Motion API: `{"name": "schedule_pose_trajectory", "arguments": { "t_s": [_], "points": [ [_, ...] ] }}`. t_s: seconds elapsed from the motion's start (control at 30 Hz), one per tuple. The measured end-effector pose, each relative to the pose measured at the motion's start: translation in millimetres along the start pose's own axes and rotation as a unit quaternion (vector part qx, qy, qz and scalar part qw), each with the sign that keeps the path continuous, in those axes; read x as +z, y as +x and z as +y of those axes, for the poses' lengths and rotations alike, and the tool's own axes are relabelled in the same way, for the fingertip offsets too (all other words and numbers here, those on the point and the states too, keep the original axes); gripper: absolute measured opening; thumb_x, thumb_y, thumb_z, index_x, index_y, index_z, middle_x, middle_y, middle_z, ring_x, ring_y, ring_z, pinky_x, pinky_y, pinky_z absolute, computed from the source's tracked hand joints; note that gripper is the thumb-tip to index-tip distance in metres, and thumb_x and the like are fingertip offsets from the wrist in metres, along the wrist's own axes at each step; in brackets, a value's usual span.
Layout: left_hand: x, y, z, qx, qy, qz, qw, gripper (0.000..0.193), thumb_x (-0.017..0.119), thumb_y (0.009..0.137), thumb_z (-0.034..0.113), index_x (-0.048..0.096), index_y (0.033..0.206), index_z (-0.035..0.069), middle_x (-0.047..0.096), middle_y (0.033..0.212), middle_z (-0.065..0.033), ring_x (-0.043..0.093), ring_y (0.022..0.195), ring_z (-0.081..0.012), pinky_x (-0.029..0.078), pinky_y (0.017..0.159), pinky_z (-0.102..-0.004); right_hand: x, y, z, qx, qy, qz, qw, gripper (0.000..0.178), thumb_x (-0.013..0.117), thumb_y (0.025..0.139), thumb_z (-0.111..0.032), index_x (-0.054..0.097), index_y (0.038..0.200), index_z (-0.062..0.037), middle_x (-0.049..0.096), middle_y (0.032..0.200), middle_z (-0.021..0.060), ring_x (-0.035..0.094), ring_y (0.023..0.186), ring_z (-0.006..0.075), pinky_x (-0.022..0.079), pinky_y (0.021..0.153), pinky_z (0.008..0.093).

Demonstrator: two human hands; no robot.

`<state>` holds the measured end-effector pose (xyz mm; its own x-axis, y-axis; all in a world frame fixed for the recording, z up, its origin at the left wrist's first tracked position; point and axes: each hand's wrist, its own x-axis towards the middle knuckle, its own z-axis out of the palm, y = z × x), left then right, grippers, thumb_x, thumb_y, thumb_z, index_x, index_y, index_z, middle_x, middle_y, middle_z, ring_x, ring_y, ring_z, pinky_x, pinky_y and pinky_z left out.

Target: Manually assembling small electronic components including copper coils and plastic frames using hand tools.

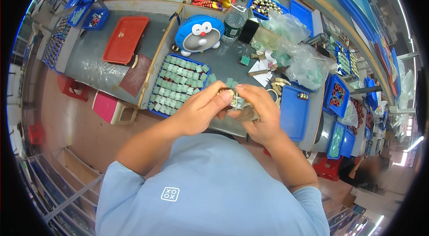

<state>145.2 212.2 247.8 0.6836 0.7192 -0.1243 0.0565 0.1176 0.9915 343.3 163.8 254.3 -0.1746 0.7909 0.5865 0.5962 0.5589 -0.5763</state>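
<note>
In front of my chest, both hands meet around a small coil part (235, 101) with coppery and whitish surfaces. My left hand (199, 108) pinches it between thumb and fingers from the left. From the right, the fingers of my right hand (262, 113) close on the same part. Something beige shows under the right fingers, too covered to name. Just left of my hands, a blue tray (157, 108) holds rows of pale green square pieces. A few loose green squares (229, 82) lie beyond my fingertips.
A blue cartoon-faced fan (201, 35), a water bottle (234, 23) and a black phone (248, 32) stand or lie farther back. At right, a blue tray (292, 115) carries a few small coils. Plastic bags (308, 64) crowd the back right. A wooden divider (156, 68) borders the left.
</note>
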Motion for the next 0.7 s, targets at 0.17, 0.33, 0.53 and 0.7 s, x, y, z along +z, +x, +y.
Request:
{"name": "schedule_pose_trajectory", "arguments": {
  "t_s": [0.17, 0.33, 0.53, 0.7],
  "points": [
    [0, -6, -1, -0.024, -0.047, -0.029, 0.998, 0.036, 0.04, 0.111, 0.039, 0.054, 0.109, 0.006, 0.056, 0.075, -0.0026, 0.052, 0.067, -0.0109, 0.044, 0.063, -0.0297, 8, -12, -1, 0.044, 0.058, 0.008, 0.997, 0.052, 0.092, 0.069, -0.01, 0.066, 0.113, 0.0001, 0.068, 0.112, 0.0161, 0.067, 0.098, 0.0295, 0.054, 0.084, 0.0379],
    [-7, -9, 16, -0.047, 0.011, -0.025, 0.999, 0.036, 0.041, 0.11, 0.039, 0.052, 0.109, 0.005, 0.055, 0.076, -0.0026, 0.051, 0.067, -0.0113, 0.044, 0.062, -0.0297, 17, -11, -5, 0.021, 0.062, 0.048, 0.997, 0.053, 0.092, 0.07, -0.015, 0.064, 0.113, -0.0009, 0.068, 0.11, 0.0158, 0.066, 0.099, 0.0293, 0.054, 0.084, 0.0381],
    [-13, -3, 12, -0.083, 0.009, -0.009, 0.996, 0.039, 0.04, 0.11, 0.041, 0.052, 0.107, 0.004, 0.056, 0.079, -0.0021, 0.052, 0.071, -0.0109, 0.044, 0.066, -0.0286, 18, -11, 10, 0.06, 0.093, 0.003, 0.994, 0.056, 0.092, 0.072, -0.013, 0.064, 0.119, -0.0016, 0.068, 0.112, 0.0154, 0.066, 0.102, 0.0283, 0.053, 0.087, 0.0386],
    [-24, 2, -2, -0.036, -0.111, -0.025, 0.993, 0.038, 0.041, 0.111, 0.036, 0.061, 0.115, 0.004, 0.068, 0.093, -0.0036, 0.061, 0.083, -0.0106, 0.045, 0.077, -0.0266, 18, -21, 10, 0.196, 0.222, 0.065, 0.953, 0.046, 0.087, 0.08, -0.014, 0.064, 0.118, -0.0017, 0.069, 0.113, 0.0134, 0.067, 0.099, 0.0222, 0.054, 0.084, 0.034]
  ]
}}
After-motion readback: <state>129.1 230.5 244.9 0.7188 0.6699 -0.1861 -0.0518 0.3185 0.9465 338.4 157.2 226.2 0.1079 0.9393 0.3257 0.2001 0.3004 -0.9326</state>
